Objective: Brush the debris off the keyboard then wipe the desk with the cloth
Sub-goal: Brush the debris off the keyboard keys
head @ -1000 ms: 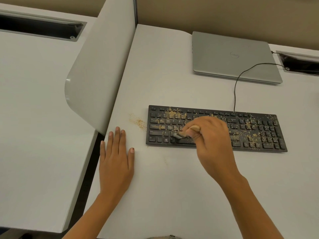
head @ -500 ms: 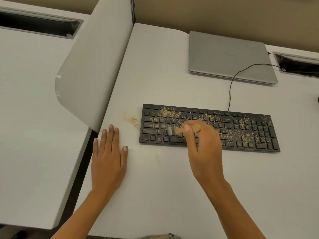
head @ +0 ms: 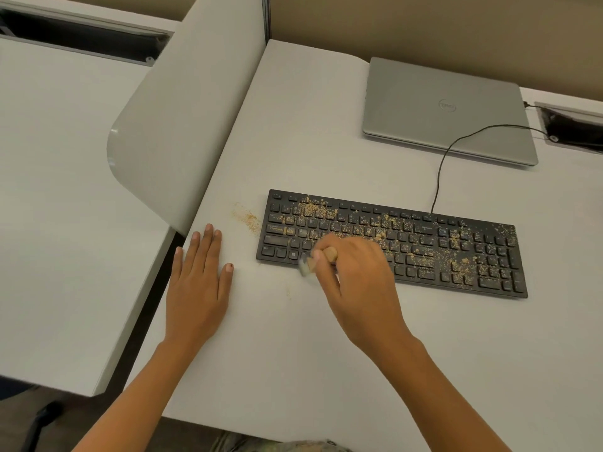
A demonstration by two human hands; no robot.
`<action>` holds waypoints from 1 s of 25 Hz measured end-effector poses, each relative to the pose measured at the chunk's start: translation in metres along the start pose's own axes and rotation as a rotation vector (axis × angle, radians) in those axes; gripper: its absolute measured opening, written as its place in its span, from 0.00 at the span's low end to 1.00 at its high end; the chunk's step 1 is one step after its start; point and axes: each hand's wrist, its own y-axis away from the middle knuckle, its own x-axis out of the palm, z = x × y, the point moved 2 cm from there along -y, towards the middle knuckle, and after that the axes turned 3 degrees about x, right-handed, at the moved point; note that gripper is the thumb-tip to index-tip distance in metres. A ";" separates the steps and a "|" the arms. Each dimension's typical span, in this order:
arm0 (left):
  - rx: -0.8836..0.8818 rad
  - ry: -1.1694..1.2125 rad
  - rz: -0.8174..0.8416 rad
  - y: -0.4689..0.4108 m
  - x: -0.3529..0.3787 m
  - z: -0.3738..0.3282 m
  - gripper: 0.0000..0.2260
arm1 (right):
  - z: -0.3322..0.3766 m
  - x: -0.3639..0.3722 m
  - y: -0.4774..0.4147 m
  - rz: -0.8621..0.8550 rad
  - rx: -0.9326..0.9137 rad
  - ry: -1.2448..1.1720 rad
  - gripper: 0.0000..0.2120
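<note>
Most debris (head: 315, 210) still speckles the keyboard (head: 489, 259); the right hand (head: 355, 275), grip closed round the brush (head: 328, 255), has swept toward seven o'clock, seemingly reaching the front edge.

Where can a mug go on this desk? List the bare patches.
Bare: between divider and laptop, behind the keyboard; and the near strip of desk right of the right hand with brush. Crowded: crumbs left of the keyboard, beside the left hand.

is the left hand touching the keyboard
Apart. The head view shows a strip of bare desk between the flat left hand and the keyboard.
</note>
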 end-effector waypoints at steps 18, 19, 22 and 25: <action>-0.019 -0.005 0.000 0.001 -0.001 -0.001 0.27 | -0.001 0.007 -0.003 0.032 -0.015 -0.135 0.10; -0.019 -0.007 0.003 0.001 -0.001 -0.001 0.27 | -0.001 0.008 -0.004 0.029 0.015 -0.166 0.10; -0.022 -0.006 0.009 0.001 0.000 -0.002 0.27 | 0.003 0.009 -0.005 0.047 -0.031 -0.099 0.10; -0.020 -0.006 0.012 0.000 0.000 -0.002 0.27 | 0.004 0.006 -0.005 -0.031 -0.074 -0.012 0.11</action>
